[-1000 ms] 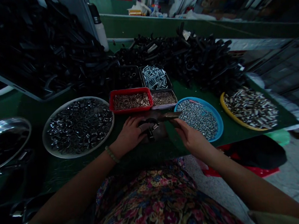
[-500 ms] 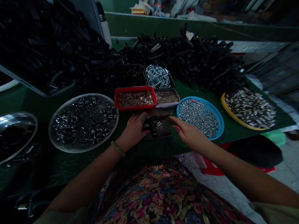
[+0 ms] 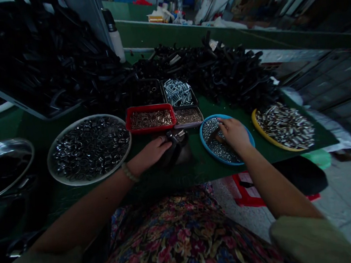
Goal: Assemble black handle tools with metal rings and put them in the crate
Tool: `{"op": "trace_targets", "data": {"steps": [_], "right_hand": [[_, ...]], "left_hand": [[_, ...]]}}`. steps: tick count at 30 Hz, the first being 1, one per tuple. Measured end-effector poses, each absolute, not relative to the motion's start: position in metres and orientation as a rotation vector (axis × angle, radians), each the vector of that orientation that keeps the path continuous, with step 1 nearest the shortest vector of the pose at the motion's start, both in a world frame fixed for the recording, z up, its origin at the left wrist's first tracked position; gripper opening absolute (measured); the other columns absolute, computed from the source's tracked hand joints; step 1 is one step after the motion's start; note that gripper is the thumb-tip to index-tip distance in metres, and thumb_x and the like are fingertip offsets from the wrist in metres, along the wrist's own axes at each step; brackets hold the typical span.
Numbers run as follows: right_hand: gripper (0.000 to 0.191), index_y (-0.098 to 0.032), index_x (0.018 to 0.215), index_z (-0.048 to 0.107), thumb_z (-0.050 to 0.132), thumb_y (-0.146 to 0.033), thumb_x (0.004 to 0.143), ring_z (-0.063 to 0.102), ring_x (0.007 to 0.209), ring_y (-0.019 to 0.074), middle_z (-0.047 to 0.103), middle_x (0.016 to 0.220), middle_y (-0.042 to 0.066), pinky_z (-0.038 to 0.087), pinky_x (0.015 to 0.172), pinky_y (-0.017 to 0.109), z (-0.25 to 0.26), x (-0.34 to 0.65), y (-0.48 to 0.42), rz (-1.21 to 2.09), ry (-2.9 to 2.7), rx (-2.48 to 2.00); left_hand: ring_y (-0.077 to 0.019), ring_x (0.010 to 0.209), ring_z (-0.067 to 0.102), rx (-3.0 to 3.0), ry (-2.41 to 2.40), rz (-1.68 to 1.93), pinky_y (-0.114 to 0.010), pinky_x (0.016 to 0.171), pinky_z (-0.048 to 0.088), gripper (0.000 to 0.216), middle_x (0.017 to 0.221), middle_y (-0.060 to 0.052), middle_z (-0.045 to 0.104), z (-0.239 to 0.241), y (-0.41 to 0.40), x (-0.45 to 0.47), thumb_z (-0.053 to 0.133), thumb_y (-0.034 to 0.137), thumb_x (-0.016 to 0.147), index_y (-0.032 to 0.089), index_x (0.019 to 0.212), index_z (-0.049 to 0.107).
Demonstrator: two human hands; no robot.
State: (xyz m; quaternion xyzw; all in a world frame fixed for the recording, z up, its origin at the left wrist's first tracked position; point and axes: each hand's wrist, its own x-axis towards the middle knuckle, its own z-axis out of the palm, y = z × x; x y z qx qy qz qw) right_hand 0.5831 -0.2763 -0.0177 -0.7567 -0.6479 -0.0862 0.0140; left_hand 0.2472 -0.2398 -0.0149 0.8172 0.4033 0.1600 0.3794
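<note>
Right hand (image 3: 234, 134) has left the middle, where half a second ago it was working on the piece with the other hand, and is now over in the blue dish (image 3: 207, 152), fingers curled down into the small silver pieces (image 3: 218, 148). From where I'm standing I honestly can't tell if it's pinched one yet or is just raking through them. Left hand (image 3: 152, 152) hasn't gone anywhere: it's wrapped closed around the dark metal part (image 3: 176, 141), holding it just above the green surface (image 3: 197, 168), right in front of the red tray (image 3: 149, 118). That part looks stiff and a bit hefty for its size, with shiny fittings at the top, so I'd say the body is the sensible place to grip it. The bits in the blue dish look tiny, hard and slippery, the kind of thing you need fingertips for and that rolls away if you fumble it. Either side of all this are a big round dish (image 3: 89, 149) of dark rings and a yellow dish (image 3: 282, 126) of metal cylinders, with a heap of black parts (image 3: 225, 74) piled behind.
</note>
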Motion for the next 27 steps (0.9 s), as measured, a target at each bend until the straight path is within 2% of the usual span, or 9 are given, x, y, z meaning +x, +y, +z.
{"op": "trace_targets", "data": {"steps": [3,6,9,11,14,18,21,27], "right_hand": [[0.036,-0.010,0.113,0.063,0.038,-0.029,0.096,0.056,0.105,0.0277,0.061,0.110,0.018,0.043,0.087,0.036,-0.017,0.607,-0.239,-0.088,-2.004,-2.573],[0.031,-0.006,0.104,0.065,0.043,-0.024,0.092,0.059,0.100,0.0282,0.062,0.107,0.021,0.045,0.083,0.035,-0.023,0.627,-0.221,0.001,-2.000,-2.619],[0.032,-0.004,0.107,0.060,0.041,-0.026,0.093,0.060,0.100,0.0312,0.061,0.110,0.025,0.046,0.082,0.038,-0.024,0.630,-0.220,0.006,-1.944,-2.608],[0.033,-0.005,0.115,0.052,0.041,-0.027,0.094,0.063,0.095,0.0309,0.063,0.106,0.023,0.047,0.079,0.040,-0.017,0.616,-0.226,0.004,-1.766,-2.479],[0.034,-0.013,0.123,0.040,0.044,-0.029,0.093,0.065,0.078,0.0228,0.066,0.097,0.014,0.050,0.070,0.036,-0.006,0.566,-0.244,0.204,-1.538,-1.974],[0.016,-0.021,0.102,0.043,0.041,-0.036,0.096,0.062,0.067,0.0151,0.066,0.086,0.005,0.051,0.067,0.031,-0.007,0.478,-0.272,0.678,-1.594,-1.420],[0.016,-0.022,0.095,0.040,0.039,-0.038,0.098,0.064,0.066,0.0146,0.067,0.082,0.004,0.050,0.066,0.030,-0.020,0.438,-0.281,0.805,-1.621,-1.359],[0.020,-0.022,0.095,0.039,0.038,-0.042,0.098,0.066,0.066,0.0148,0.067,0.083,0.005,0.050,0.064,0.029,-0.038,0.431,-0.276,0.813,-1.605,-1.380]], "left_hand": [[-0.0239,0.089,0.063,2.279,1.229,0.241,-0.039,0.087,0.048,0.025,0.094,-0.011,0.066,-0.022,-0.245,0.245,0.042,0.025,0.094,0.013,0.097,0.063],[-0.0243,0.093,0.061,2.403,1.312,0.279,-0.038,0.087,0.048,0.023,0.101,-0.012,0.063,-0.032,-0.263,0.238,0.046,0.028,0.093,0.014,0.104,0.060],[-0.0220,0.095,0.060,2.384,1.328,0.331,-0.034,0.086,0.049,0.025,0.105,-0.010,0.060,-0.037,-0.280,0.235,0.049,0.030,0.092,0.016,0.111,0.055],[-0.0217,0.096,0.060,2.387,1.334,0.352,-0.034,0.087,0.049,0.025,0.107,-0.010,0.059,-0.038,-0.286,0.235,0.051,0.028,0.091,0.016,0.113,0.054],[-0.0220,0.098,0.059,2.412,1.323,0.373,-0.034,0.088,0.050,0.030,0.109,-0.009,0.059,-0.039,-0.289,0.237,0.051,0.026,0.091,0.017,0.120,0.052],[-0.0222,0.093,0.059,2.457,1.335,0.336,-0.034,0.082,0.051,0.032,0.109,-0.010,0.058,-0.043,-0.289,0.239,0.049,0.029,0.092,0.018,0.122,0.053],[-0.0222,0.093,0.059,2.479,1.336,0.301,-0.034,0.082,0.051,0.031,0.109,-0.010,0.058,-0.045,-0.288,0.238,0.048,0.029,0.093,0.019,0.121,0.056],[-0.0220,0.096,0.059,2.474,1.338,0.274,-0.033,0.084,0.051,0.033,0.110,-0.009,0.058,-0.045,-0.287,0.237,0.049,0.030,0.092,0.020,0.123,0.055]]}}
